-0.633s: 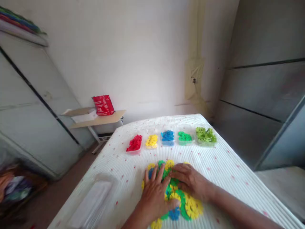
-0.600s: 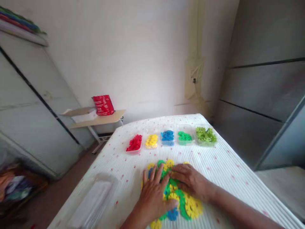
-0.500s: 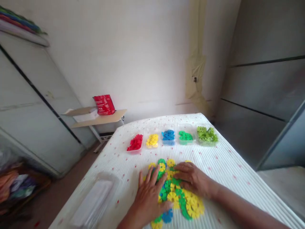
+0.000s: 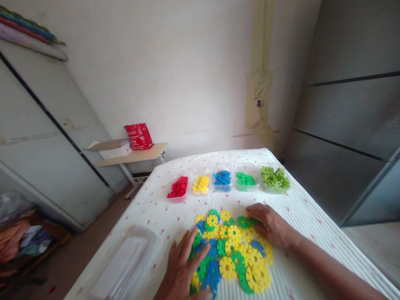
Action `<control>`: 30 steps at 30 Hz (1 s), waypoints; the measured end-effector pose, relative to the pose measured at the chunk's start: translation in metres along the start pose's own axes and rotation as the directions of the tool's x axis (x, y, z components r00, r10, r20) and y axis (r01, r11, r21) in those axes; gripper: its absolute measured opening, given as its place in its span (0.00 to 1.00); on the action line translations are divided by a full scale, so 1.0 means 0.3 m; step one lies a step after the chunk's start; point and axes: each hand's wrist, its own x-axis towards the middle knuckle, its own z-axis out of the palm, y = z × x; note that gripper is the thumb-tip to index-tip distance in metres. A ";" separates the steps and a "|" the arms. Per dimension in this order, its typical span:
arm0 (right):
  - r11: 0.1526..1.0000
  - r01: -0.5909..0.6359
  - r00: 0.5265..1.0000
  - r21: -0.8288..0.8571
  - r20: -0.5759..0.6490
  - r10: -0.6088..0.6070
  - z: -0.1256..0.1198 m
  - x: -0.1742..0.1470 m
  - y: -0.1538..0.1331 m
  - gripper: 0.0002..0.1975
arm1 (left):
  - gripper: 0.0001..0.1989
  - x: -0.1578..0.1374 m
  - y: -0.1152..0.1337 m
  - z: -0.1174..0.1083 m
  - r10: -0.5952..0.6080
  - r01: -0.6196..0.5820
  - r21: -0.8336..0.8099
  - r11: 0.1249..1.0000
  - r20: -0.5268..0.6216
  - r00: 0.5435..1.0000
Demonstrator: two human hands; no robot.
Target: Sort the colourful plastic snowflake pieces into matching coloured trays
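Observation:
A loose pile of flat, notched plastic discs (image 4: 233,244) in yellow, green and blue lies on the white cloth near me. My left hand (image 4: 184,264) rests at the pile's left side, fingers spread and touching the discs there. On the far right edge of the pile is my right hand (image 4: 269,223), its fingers curled down beside green and yellow discs. Its fingertips are partly hidden, and I cannot make out anything held in them.
Clear tubs stand in a row beyond the pile: red pieces (image 4: 178,187), yellow discs (image 4: 200,184), blue discs (image 4: 222,178), green discs (image 4: 245,179) and light green pieces (image 4: 275,178). A clear plastic container (image 4: 125,260) lies at left. Behind, a small table (image 4: 146,154) bears a red bag (image 4: 138,136).
My hands have moved apart: the left toward the left and nearer me, the right outward to the right. More of the disc pile shows between them, and the discs look more spread.

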 end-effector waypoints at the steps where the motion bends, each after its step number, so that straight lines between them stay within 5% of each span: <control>1: 1.000 -0.009 1.000 0.004 0.011 0.009 -0.002 0.000 -0.009 0.17 | 0.40 -0.003 -0.002 0.007 0.027 -0.027 0.015 1.000 -0.001 1.000; 8: 0.982 0.186 0.954 0.041 0.231 -0.191 0.056 0.014 -0.133 0.30 | 0.39 0.063 0.038 0.009 0.062 -0.063 0.033 0.997 0.050 0.997; 13: 0.992 0.119 0.962 -0.035 0.250 -0.107 0.063 0.011 -0.096 0.25 | 0.33 0.125 0.082 -0.002 -0.063 0.063 -0.019 0.998 -0.008 0.998; 24: 0.998 -0.067 0.997 0.007 -0.030 0.067 0.043 -0.009 0.045 0.16 | 0.23 0.067 0.038 0.006 -0.158 0.130 -0.200 0.971 -0.133 0.979; 30: 0.949 -0.281 0.926 0.141 -0.220 0.307 0.040 -0.009 0.106 0.18 | 0.18 0.075 0.017 -0.010 -0.324 0.179 -0.420 0.890 -0.306 0.895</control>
